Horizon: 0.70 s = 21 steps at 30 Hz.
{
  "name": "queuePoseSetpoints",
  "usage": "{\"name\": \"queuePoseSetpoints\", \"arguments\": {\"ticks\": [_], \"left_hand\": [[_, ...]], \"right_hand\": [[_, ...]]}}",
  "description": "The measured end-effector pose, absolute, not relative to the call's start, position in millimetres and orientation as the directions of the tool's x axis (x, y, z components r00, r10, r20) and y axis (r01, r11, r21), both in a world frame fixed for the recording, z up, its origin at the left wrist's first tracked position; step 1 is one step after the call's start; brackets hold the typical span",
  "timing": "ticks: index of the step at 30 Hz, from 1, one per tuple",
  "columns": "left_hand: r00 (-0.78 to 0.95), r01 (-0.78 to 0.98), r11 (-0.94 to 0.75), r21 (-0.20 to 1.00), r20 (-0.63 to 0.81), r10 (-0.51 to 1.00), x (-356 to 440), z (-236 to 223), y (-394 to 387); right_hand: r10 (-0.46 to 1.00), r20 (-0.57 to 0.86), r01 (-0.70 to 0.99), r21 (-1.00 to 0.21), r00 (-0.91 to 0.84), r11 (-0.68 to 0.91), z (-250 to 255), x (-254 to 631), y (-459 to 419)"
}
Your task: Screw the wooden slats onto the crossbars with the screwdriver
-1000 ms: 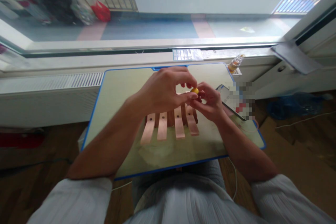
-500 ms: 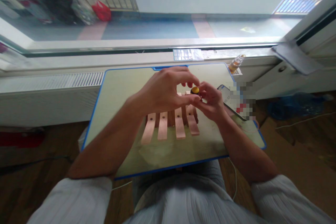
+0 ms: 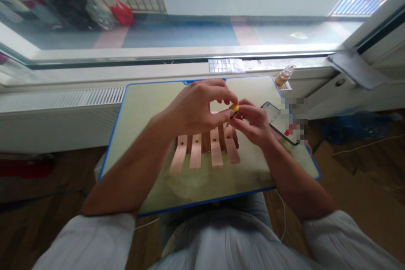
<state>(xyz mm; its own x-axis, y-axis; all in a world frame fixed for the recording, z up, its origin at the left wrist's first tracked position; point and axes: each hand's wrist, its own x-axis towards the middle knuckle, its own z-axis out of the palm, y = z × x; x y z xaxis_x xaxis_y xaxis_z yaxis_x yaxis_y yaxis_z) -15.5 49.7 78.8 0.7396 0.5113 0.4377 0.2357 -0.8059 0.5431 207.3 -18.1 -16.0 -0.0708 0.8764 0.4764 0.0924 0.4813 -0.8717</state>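
Observation:
My left hand (image 3: 198,107) and my right hand (image 3: 253,123) meet above a small lap table (image 3: 142,109). Both pinch a small round yellow piece (image 3: 234,108) between fingertips; its underside looks dark. Beneath the hands lies a wooden toy with several pale pink slats (image 3: 205,152) laid side by side, each with a hole near its far end. The far ends of the slats are hidden by my hands.
A phone (image 3: 278,122) lies on the table's right side, partly blurred out. A small bottle (image 3: 284,76) stands on the window ledge behind. A white radiator grille (image 3: 63,99) runs to the left. Wooden floor surrounds the table; a cable (image 3: 363,145) trails right.
The yellow piece has turned slightly between my fingertips. Both hands stay nearly where they were, the right one shifting a little upward.

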Motion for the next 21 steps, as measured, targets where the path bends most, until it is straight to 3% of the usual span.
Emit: {"name": "queuePoseSetpoints", "arguments": {"ticks": [14, 21], "left_hand": [[0.721, 0.237, -0.804, 0.545, 0.456, 0.522, -12, 75, 50], [0.742, 0.236, -0.810, 0.537, 0.439, 0.507, -15, 79, 50]], "right_hand": [[0.895, 0.444, 0.038, -0.894, -0.044, 0.446, -26, 200, -18], [0.885, 0.463, 0.122, -0.877, -0.053, 0.465, -15, 205, -19]]}}
